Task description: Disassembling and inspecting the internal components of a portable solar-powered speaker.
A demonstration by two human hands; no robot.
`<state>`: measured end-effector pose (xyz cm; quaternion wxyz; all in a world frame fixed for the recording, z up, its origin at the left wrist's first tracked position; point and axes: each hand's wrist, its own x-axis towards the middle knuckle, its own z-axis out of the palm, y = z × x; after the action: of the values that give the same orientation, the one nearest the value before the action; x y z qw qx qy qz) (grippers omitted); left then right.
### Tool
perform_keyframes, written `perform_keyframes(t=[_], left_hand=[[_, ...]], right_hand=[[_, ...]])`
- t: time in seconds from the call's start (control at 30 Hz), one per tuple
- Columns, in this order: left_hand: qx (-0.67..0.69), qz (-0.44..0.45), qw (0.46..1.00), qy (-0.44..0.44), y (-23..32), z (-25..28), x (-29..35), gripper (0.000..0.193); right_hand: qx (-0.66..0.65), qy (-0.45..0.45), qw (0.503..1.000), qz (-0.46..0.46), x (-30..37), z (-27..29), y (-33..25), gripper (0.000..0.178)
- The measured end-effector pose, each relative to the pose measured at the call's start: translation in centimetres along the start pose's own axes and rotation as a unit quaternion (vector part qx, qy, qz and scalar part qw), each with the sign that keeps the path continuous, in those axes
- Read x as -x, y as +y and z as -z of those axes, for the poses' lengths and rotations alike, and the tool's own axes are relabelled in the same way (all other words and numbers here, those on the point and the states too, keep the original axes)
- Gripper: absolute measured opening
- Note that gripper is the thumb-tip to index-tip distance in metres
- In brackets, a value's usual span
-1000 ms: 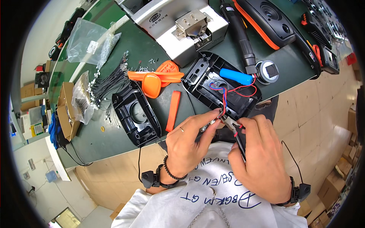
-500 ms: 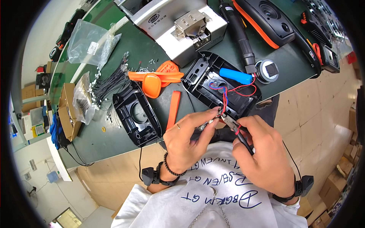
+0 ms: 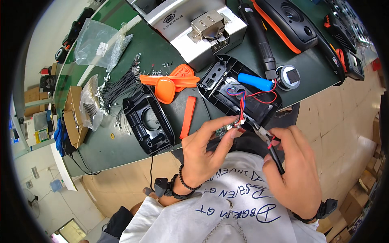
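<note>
My left hand (image 3: pixel 204 143) pinches a small green circuit board (image 3: pixel 222 131) between thumb and fingers, above the bench's near edge. Red and blue wires (image 3: pixel 243 106) run from a white plug at the board back to an open black plastic housing (image 3: pixel 208 79). My right hand (image 3: pixel 298 166) grips pliers (image 3: pixel 276 159) with black and red handles. Their jaws point at the plug but are apart from it, just to its right. In the housing rests a blue cylindrical battery (image 3: pixel 254 82). A round speaker (image 3: pixel 288 77) on the wires lies beside it.
A second black shell (image 3: pixel 164 129), an orange strip (image 3: pixel 187 117) and orange plastic parts (image 3: pixel 165 91) lie left of the housing. Behind stand a silver screw-feeding machine (image 3: pixel 190 44) and a black electric screwdriver (image 3: pixel 263 48). Black cables (image 3: pixel 121 83) and plastic bags (image 3: pixel 93 44) occupy the left.
The pliers have drawn back to the right from the plug, together with my right hand. My left hand still holds the board, now more exposed.
</note>
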<state>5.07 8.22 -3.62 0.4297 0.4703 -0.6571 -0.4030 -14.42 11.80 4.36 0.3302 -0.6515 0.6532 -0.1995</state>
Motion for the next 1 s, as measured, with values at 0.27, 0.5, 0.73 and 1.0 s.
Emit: perform_keyframes(t=[0.27, 0.5, 0.73, 1.0], left_hand=[[-0.059, -0.015, 0.998, -0.013, 0.7, 0.2, 0.2, 0.035], [-0.12, -0.054, 0.991, 0.0, 0.8, -0.1, 0.5, 0.038], [-0.168, -0.088, 0.982, 0.014, 1.0, -0.2, 0.3, 0.039], [-0.2, -0.088, 0.976, 0.018, 1.5, -0.3, 0.2, 0.039]], right_hand=[[0.019, -0.014, 0.999, 0.049, -0.3, -1.6, -1.0, 0.044], [0.038, -0.011, 0.998, 0.054, -0.3, -2.0, -1.1, 0.045], [0.036, -0.016, 0.997, 0.063, -0.3, -2.1, -1.2, 0.045], [-0.021, -0.02, 0.999, 0.036, -0.6, -2.0, -1.3, 0.036]])
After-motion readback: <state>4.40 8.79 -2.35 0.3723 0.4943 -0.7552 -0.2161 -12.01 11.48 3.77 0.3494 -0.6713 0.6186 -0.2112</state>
